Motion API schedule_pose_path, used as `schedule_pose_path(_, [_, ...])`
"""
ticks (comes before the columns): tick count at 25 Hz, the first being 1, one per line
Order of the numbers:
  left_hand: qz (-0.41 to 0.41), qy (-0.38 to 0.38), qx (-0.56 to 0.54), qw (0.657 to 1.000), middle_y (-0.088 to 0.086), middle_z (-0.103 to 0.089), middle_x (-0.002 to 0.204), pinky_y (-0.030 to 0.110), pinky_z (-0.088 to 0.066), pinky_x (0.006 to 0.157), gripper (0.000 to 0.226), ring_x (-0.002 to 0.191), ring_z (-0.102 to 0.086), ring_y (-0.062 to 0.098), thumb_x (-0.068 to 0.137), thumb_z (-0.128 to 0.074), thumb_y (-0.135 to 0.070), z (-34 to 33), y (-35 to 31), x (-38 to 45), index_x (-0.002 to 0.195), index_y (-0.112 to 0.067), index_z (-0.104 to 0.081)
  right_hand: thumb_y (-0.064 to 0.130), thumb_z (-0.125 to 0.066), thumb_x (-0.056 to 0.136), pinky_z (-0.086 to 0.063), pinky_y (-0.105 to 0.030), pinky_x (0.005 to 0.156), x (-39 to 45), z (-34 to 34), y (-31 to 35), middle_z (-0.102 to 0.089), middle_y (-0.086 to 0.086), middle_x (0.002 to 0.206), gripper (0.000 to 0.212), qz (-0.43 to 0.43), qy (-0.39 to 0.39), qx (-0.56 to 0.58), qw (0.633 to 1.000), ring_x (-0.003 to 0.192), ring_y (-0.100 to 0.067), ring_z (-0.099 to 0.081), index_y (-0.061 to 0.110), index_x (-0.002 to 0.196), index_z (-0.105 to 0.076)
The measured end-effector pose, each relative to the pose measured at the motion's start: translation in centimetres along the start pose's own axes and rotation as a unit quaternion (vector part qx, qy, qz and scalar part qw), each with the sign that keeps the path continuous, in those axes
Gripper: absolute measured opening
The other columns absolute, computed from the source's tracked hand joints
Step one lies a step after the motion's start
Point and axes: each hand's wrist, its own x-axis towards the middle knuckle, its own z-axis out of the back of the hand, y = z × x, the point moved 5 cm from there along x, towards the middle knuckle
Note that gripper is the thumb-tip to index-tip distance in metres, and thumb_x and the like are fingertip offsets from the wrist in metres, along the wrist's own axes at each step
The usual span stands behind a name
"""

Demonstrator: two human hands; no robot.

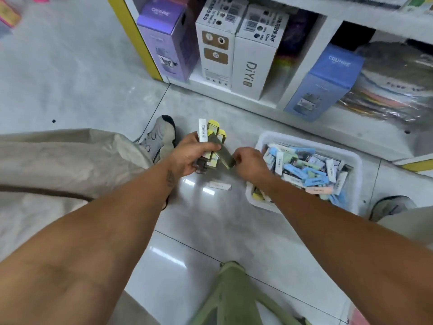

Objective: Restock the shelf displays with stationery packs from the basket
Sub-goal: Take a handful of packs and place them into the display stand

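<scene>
at twelve o'clock a white shelf unit with a yellow side edge (138,38) stands on the pale grey tiled floor (89,73). its bottom bay holds a tall lilac carton (164,36), two upright white cartons with barcodes (236,43) just beside it, and past a white divider a blue carton (325,83) leaning against clear-wrapped sheets of coloured paper (389,90). at nine o'clock a beige trouser leg (58,160) ends in a grey sneaker (161,137); a second sneaker (391,206) shows at three o'clock, close to the basket's right end. an olive green stool (232,299) sits at six o'clock. one small white pack (219,185) lies flat on the tile between the two forearms, near the basket's left corner.

the white plastic rectangular basket (262,141) sits on the floor at two o'clock, in front of the shelf base, heaped with slim stationery packs in light blue, white, pale green and pink (309,170), lying every which way; some yellow ones show at its near left corner.

the left hand (187,156), near the centre, has its fingers curled round a bunch of yellow-and-white slim packs (214,134), held upright above the floor, with a white barcoded one standing tallest. the right hand (251,164), over the basket's left rim, pinches the lower end of a dark olive, motion-blurred pack (222,151) that slants across and touches the bunch.
</scene>
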Motion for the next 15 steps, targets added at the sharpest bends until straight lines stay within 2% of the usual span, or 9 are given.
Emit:
schedule_pose_path(2, [0.004, -0.011, 0.015, 1.000, 0.012, -0.058, 0.067, 0.021, -0.039, 0.037, 0.034, 0.037, -0.053, 0.020, 0.080, -0.075, 0.000, 1.6, 0.3, 0.4, 0.107, -0.005, -0.055, 0.013, -0.056, 0.092, -0.051, -0.035, 0.077, 0.0, -3.0, 0.3, -0.066, -0.015, 0.104, 0.017, 0.074, 0.038, -0.166, 0.983, 0.095, -0.035, -0.065, 0.012, 0.106, -0.066])
schedule_pose_path(4, [0.013, -0.019, 0.039, 0.999, 0.010, -0.053, 0.064, 0.019, -0.034, 0.036, 0.039, 0.033, -0.048, 0.017, 0.078, -0.075, 0.001, 2.7, 1.1, 1.1, 0.110, -0.004, -0.053, 0.016, -0.058, 0.092, -0.050, -0.036, 0.075, 0.2, -5.3, 0.4, -0.065, -0.015, 0.104, 0.017, 0.108, 0.048, -0.239, 0.964, 0.097, -0.036, -0.065, 0.012, 0.108, -0.065])
schedule_pose_path(7, [0.009, -0.044, 0.028, 0.999, 0.014, -0.059, 0.075, 0.028, -0.043, 0.045, 0.043, 0.047, -0.054, 0.023, 0.076, -0.077, 0.001, 3.7, 1.6, 1.9, 0.113, -0.005, -0.054, 0.020, -0.064, 0.090, -0.051, -0.036, 0.078, 0.6, -8.0, 0.3, -0.065, -0.008, 0.108, 0.026, 0.130, 0.080, -0.351, 0.924, 0.101, -0.030, -0.065, 0.015, 0.116, -0.063])
schedule_pose_path(9, [0.000, -0.048, -0.010, 0.999, 0.017, -0.063, 0.080, 0.032, -0.045, 0.049, 0.037, 0.056, -0.059, 0.027, 0.076, -0.077, 0.001, 4.4, 1.6, 2.7, 0.104, -0.009, -0.055, 0.014, -0.061, 0.091, -0.051, -0.037, 0.074, 0.9, -9.4, 0.3, -0.065, -0.009, 0.106, 0.028, 0.138, 0.081, -0.412, 0.897, 0.096, -0.030, -0.066, 0.010, 0.119, -0.059])
schedule_pose_path(12, [-0.003, -0.039, -0.033, 0.999, 0.011, -0.065, 0.068, 0.025, -0.041, 0.040, 0.033, 0.048, -0.059, 0.026, 0.075, -0.078, 0.001, 4.8, 1.7, 3.3, 0.095, -0.011, -0.055, 0.003, -0.052, 0.091, -0.044, -0.035, 0.066, 1.3, -10.5, 0.3, -0.067, -0.012, 0.104, 0.032, 0.155, 0.085, -0.418, 0.891, 0.093, -0.033, -0.069, 0.004, 0.123, -0.054])
schedule_pose_path(13, [-0.006, -0.039, -0.040, 0.998, 0.010, -0.067, 0.068, 0.027, -0.044, 0.043, 0.032, 0.051, -0.061, 0.028, 0.075, -0.078, 0.002, 4.7, 1.7, 3.3, 0.094, -0.011, -0.056, 0.005, -0.053, 0.092, -0.045, -0.035, 0.066, 1.5, -10.5, 0.4, -0.067, -0.012, 0.105, 0.033, 0.149, 0.091, -0.394, 0.902, 0.093, -0.033, -0.069, 0.005, 0.125, -0.053])
schedule_pose_path(15, [-0.015, -0.041, -0.060, 0.997, 0.012, -0.069, 0.072, 0.037, -0.053, 0.053, 0.031, 0.063, -0.067, 0.033, 0.074, -0.078, 0.003, 4.4, 1.3, 3.1, 0.094, -0.010, -0.059, 0.016, -0.056, 0.094, -0.049, -0.034, 0.072, 2.1, -9.2, 0.7, -0.066, -0.010, 0.107, 0.029, 0.082, 0.075, -0.274, 0.955, 0.094, -0.032, -0.068, 0.010, 0.122, -0.056])
